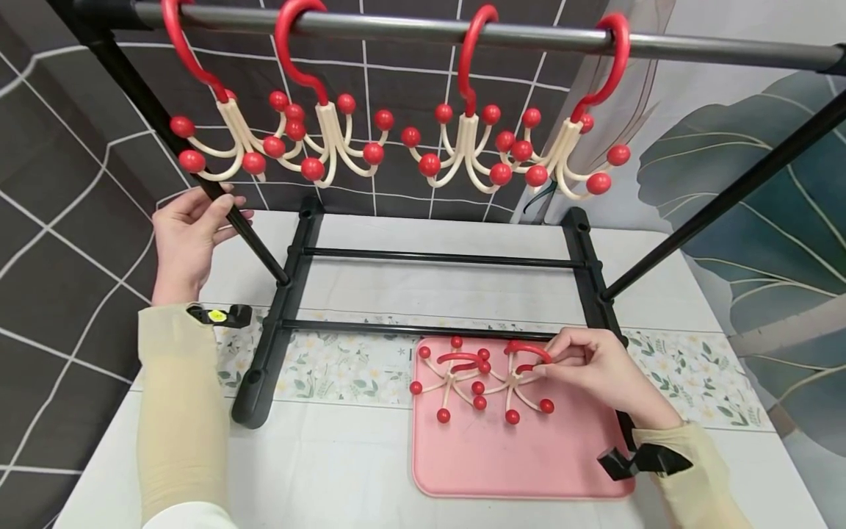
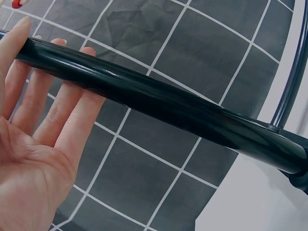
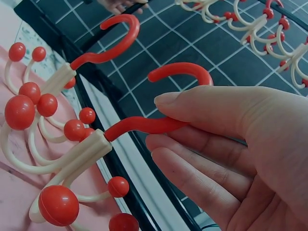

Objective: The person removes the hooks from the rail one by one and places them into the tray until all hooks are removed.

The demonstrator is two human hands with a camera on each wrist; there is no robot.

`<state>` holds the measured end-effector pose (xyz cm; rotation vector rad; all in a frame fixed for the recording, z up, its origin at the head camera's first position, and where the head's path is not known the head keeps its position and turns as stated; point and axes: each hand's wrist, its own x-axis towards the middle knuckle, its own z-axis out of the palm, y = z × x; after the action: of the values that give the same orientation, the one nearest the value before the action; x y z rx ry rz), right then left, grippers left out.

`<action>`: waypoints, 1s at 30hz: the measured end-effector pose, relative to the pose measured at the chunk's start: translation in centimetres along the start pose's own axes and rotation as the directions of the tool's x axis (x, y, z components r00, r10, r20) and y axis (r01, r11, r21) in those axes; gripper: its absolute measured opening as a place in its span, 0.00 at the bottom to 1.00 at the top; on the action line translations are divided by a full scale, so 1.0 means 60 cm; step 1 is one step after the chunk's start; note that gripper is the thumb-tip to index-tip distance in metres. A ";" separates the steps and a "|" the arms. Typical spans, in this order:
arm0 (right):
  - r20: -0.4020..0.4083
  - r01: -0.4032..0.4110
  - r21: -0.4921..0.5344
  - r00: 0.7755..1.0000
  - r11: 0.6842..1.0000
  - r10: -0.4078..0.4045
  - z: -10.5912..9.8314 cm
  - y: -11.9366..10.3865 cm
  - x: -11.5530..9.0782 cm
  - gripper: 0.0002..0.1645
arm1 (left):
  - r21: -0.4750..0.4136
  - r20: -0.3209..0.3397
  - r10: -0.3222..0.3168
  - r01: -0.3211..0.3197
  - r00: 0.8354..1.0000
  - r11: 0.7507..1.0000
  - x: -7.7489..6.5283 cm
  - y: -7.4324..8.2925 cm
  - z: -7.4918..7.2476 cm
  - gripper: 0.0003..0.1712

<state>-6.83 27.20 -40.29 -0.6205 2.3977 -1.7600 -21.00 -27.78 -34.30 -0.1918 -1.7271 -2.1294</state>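
My right hand (image 1: pixel 604 371) pinches the red hook (image 3: pixel 144 124) of a multi-arm hanger (image 1: pixel 512 380) between thumb and fingers. That hanger has cream arms tipped with red balls and is at the pink tray's (image 1: pixel 522 463) upper part. Beside it on the tray lies a second hanger (image 1: pixel 450 378) of the same kind, its red hook (image 3: pixel 129 41) to the left of the held one in the right wrist view. My left hand (image 1: pixel 187 239) holds the black left post (image 2: pixel 144 91) of a rack, thumb on one side and fingers on the other.
Several matching hangers (image 1: pixel 465 143) hang by red hooks from the grey top rail (image 1: pixel 396 28). The rack's black base bars (image 1: pixel 436 256) stand on a white table (image 1: pixel 317 455) with a floral strip. A dark tiled-pattern backdrop (image 1: pixel 59 294) rises behind and at left.
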 end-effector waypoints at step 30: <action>-0.470 0.369 -0.061 0.809 0.927 -0.353 -0.085 -0.220 0.074 0.25 | 0.006 -0.001 -0.009 0.009 1.000 1.000 -0.003 0.003 0.001 0.19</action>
<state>-9.06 26.79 -25.61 -0.7594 2.6873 -2.3444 -20.80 -27.70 -34.15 -0.1812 -1.7365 -2.1299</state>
